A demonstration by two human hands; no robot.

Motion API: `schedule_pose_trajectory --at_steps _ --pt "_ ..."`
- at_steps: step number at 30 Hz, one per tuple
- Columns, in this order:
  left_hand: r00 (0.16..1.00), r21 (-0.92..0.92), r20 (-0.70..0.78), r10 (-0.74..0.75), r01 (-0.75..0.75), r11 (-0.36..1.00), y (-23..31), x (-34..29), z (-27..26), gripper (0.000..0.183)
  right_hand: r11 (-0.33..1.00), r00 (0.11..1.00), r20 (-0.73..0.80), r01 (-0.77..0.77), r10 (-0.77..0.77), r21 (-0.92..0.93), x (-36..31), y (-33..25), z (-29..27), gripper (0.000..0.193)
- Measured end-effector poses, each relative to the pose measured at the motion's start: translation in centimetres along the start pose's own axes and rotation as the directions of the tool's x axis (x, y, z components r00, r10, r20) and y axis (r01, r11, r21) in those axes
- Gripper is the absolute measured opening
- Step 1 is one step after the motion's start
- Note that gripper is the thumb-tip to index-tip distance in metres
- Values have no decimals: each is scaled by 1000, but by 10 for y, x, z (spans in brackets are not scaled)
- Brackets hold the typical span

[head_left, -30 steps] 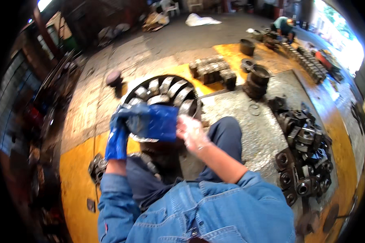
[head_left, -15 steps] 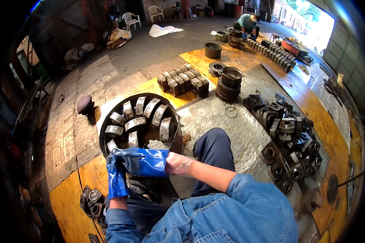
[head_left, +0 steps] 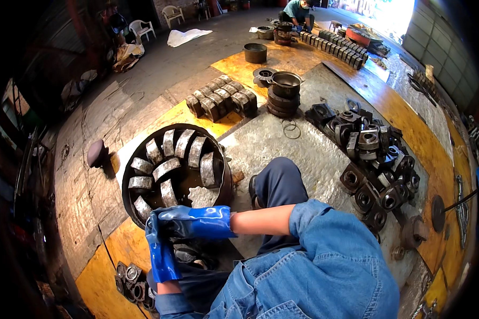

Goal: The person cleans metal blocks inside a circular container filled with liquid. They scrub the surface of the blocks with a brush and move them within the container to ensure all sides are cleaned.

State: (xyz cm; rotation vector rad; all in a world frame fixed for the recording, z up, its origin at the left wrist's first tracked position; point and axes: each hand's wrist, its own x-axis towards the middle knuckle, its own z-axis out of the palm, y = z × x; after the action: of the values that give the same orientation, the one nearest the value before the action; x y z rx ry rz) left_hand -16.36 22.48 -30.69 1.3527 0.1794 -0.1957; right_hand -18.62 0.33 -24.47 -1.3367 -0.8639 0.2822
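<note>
Both my hands wear long glossy blue rubber gloves and meet at the near rim of a round dark metal tub [head_left: 225,178]. My left hand [head_left: 157,234] is closed at the finger end of the right glove, apparently gripping it. My right hand [head_left: 178,221] lies sideways inside its blue glove [head_left: 213,220], whose cuff reaches onto my bare forearm. The right fingers are hidden within the glove and behind the left hand. Inside the tub, several curved metal blocks [head_left: 166,169] stand in dark liquid, beside a pale rough lump [head_left: 203,197].
Rows of metal blocks [head_left: 221,98] lie beyond the tub, near stacked round metal parts [head_left: 283,98]. A heap of dark metal housings [head_left: 375,159] lies to the right, smaller parts [head_left: 134,282] at lower left. A co-worker [head_left: 299,13] crouches far off near more block rows [head_left: 335,48].
The right glove's cuff has moved up my wrist, covering the clear plastic inner glove seen before. My hands sit slightly lower and further right in view, and the view has shifted.
</note>
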Motion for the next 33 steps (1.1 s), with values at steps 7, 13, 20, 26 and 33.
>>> schedule_pose_trajectory --at_steps 7,13,20,26,33 --pt "934 631 270 233 -355 690 -70 36 -68 28 960 963 -32 268 -267 77 12 77 12 47" --pt "974 108 226 25 -51 993 -67 -45 13 33 642 907 -30 -274 420 716 -27 87 25 52" --pt "924 826 358 -134 -247 507 79 22 18 32 773 877 -156 -300 454 559 29 112 -86 44" --pt "939 -209 -311 147 -219 953 113 103 -66 44 727 748 -355 -650 560 -222 57 106 -172 42" --pt "965 -341 -247 93 -176 924 34 71 -101 45 447 803 -18 -350 596 -823 59 116 -85 58"
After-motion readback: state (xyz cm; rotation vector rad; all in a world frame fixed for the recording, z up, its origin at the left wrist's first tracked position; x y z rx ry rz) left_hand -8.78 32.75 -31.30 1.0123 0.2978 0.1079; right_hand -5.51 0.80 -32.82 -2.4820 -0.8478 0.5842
